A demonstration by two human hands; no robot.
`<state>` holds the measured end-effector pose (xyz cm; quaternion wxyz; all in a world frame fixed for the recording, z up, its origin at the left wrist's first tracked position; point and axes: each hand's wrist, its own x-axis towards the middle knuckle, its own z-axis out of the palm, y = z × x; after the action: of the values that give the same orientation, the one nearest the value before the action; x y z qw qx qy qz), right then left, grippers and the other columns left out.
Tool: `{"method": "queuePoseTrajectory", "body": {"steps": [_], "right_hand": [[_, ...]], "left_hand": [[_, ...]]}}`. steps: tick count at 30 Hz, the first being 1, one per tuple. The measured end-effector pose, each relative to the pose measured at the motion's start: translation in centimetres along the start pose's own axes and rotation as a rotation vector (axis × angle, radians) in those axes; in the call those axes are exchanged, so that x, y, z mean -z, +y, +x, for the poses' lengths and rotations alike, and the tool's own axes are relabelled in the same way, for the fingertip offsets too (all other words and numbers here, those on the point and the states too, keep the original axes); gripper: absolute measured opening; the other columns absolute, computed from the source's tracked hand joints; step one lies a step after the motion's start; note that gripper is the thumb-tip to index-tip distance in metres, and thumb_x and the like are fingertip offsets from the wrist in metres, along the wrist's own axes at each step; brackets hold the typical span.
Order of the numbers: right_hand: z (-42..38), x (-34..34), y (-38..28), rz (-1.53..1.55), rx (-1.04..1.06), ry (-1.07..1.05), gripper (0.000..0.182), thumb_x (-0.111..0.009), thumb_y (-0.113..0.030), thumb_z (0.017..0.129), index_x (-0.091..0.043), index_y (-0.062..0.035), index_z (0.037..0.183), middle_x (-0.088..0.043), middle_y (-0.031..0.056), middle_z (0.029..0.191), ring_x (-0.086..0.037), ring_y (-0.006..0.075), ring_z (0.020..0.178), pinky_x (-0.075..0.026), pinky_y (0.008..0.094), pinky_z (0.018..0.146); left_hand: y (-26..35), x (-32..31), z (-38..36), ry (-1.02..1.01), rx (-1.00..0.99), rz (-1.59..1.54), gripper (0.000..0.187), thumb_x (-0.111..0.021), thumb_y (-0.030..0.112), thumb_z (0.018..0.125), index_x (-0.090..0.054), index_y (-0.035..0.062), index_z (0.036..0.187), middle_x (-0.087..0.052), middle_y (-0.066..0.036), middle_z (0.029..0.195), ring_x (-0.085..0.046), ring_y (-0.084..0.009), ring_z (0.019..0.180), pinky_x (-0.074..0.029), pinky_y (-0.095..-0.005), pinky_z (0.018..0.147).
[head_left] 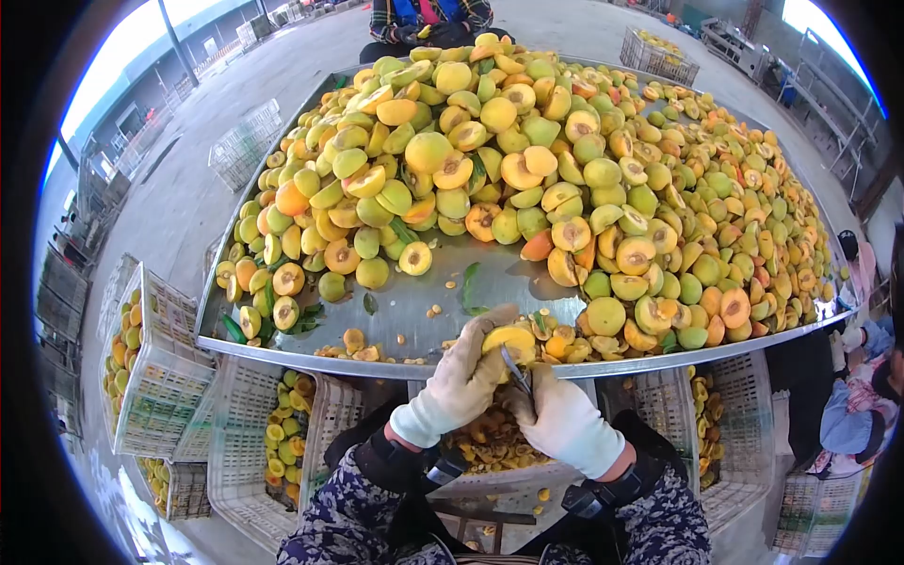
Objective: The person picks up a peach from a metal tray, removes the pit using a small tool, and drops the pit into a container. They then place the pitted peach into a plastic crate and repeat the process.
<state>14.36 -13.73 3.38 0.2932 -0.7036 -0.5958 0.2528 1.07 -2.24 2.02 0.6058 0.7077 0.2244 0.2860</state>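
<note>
My left hand (459,381), in a white glove, grips a yellow-green apricot (511,339) at the near edge of the metal table (414,301). Pressed against the fruit's right side is a small knife (517,369), held in my gloved right hand (565,422). Both hands hover over a white crate (490,452) with cut fruit pieces between my knees. A big heap of whole and halved apricots (527,160) covers most of the table beyond my hands.
White plastic crates (160,367) with apricots stand at the left and below the table edge. Another person (428,19) sits at the far side of the table, and a person (857,405) crouches at the right. Wire crates (247,141) sit on the concrete floor.
</note>
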Motion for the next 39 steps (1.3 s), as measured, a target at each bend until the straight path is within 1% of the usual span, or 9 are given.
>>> {"method": "queuePoseTrajectory", "body": {"steps": [4, 7, 14, 23, 25, 29, 33, 35, 39], "right_hand": [[1.0, 2.2, -0.2, 0.706, -0.384, -0.481, 0.028, -0.053, -0.020, 0.094, -0.049, 0.0032, 0.109, -0.061, 0.0223, 0.077, -0.062, 0.0350, 0.067, -0.048, 0.0431, 0.060], [0.6, 0.0, 2.0, 0.178, 0.181, -0.053, 0.029, -0.053, -0.024, 0.096, -0.049, 0.0019, 0.108, -0.059, 0.0097, 0.075, -0.057, 0.0188, 0.064, -0.047, 0.0346, 0.058], [-0.3, 2.3, -1.3, 0.869, -0.338, -0.570, 0.039, -0.052, -0.031, 0.098, -0.048, 0.0022, 0.118, -0.059, 0.0087, 0.078, -0.052, 0.0209, 0.066, -0.048, 0.0388, 0.062], [-1.6, 2.0, -1.4, 0.850, -0.159, -0.352, 0.030, -0.056, -0.026, 0.097, -0.051, -0.0004, 0.113, -0.054, -0.0008, 0.076, -0.046, 0.0060, 0.064, -0.040, 0.0214, 0.057], [-2.8, 1.5, -2.2, 0.872, -0.105, -0.191, 0.029, -0.056, -0.024, 0.097, -0.052, 0.0006, 0.112, -0.052, -0.0022, 0.074, -0.044, 0.0051, 0.062, -0.040, 0.0224, 0.055], [-3.8, -0.8, -3.4, 0.799, 0.009, 0.195, 0.019, -0.057, -0.017, 0.096, -0.051, 0.0002, 0.102, -0.055, -0.0007, 0.074, -0.049, 0.0050, 0.063, -0.042, 0.0226, 0.054], [-5.1, -2.1, -6.7, 0.899, 0.073, 0.313, 0.012, -0.058, -0.009, 0.094, -0.051, -0.0003, 0.099, -0.055, 0.0003, 0.071, -0.050, 0.0050, 0.060, -0.042, 0.0215, 0.052], [-5.3, -2.5, -7.0, 0.699, 0.104, 0.284, 0.013, -0.058, -0.012, 0.095, -0.051, -0.0011, 0.099, -0.055, 0.0010, 0.071, -0.050, 0.0054, 0.057, -0.042, 0.0219, 0.050], [-6.5, -3.4, -7.9, 0.770, 0.000, 0.341, 0.020, -0.057, -0.020, 0.097, -0.050, -0.0018, 0.098, -0.053, 0.0010, 0.069, -0.050, 0.0073, 0.053, -0.042, 0.0227, 0.048]], "left_hand": [[-1.1, -0.1, 0.0, 0.036, -0.206, 0.180, 0.043, -0.045, 0.003, 0.094, -0.039, -0.0049, 0.136, -0.054, -0.021, 0.124, -0.058, -0.0282, 0.112, -0.045, -0.0349, 0.096], [-1.9, -0.2, 0.2, 0.024, -0.210, 0.221, 0.048, -0.044, 0.020, 0.100, -0.034, -0.0049, 0.139, -0.056, -0.015, 0.124, -0.054, -0.0220, 0.114, -0.042, -0.0336, 0.100], [-1.5, -0.3, 0.0, -0.067, -0.171, 0.097, 0.051, -0.047, 0.024, 0.100, -0.032, -0.0041, 0.140, -0.054, -0.014, 0.126, -0.053, -0.0209, 0.115, -0.041, -0.0341, 0.101], [-1.6, -0.4, -0.8, -0.046, 0.034, -0.792, 0.064, -0.052, 0.038, 0.099, -0.026, 0.0004, 0.144, -0.052, -0.015, 0.130, -0.054, -0.0218, 0.117, -0.042, -0.0351, 0.102], [0.8, 1.0, -1.9, -0.017, -0.180, 0.086, 0.064, -0.050, 0.044, 0.098, -0.029, 0.0049, 0.143, -0.051, -0.013, 0.132, -0.055, -0.0246, 0.116, -0.046, -0.0372, 0.098], [2.9, 1.6, -4.6, 0.048, 0.150, -1.072, 0.050, -0.050, 0.014, 0.100, -0.029, 0.0017, 0.143, -0.051, -0.014, 0.129, -0.058, -0.0228, 0.109, -0.050, -0.0328, 0.090], [3.5, 1.9, -8.1, 0.282, -0.169, -0.407, 0.051, -0.057, 0.016, 0.094, -0.038, 0.0102, 0.141, -0.051, -0.012, 0.128, -0.057, -0.0279, 0.112, -0.052, -0.0405, 0.089], [5.6, 3.4, -10.0, 0.062, -0.415, 1.035, 0.053, -0.057, 0.002, 0.085, -0.046, 0.0109, 0.137, -0.053, -0.019, 0.130, -0.058, -0.0352, 0.112, -0.049, -0.0405, 0.096], [6.7, 4.7, -11.7, 0.223, 0.094, 0.128, 0.049, -0.073, 0.008, 0.081, -0.052, 0.0042, 0.125, -0.062, -0.011, 0.112, -0.060, -0.0195, 0.106, -0.051, -0.0318, 0.090]]}}
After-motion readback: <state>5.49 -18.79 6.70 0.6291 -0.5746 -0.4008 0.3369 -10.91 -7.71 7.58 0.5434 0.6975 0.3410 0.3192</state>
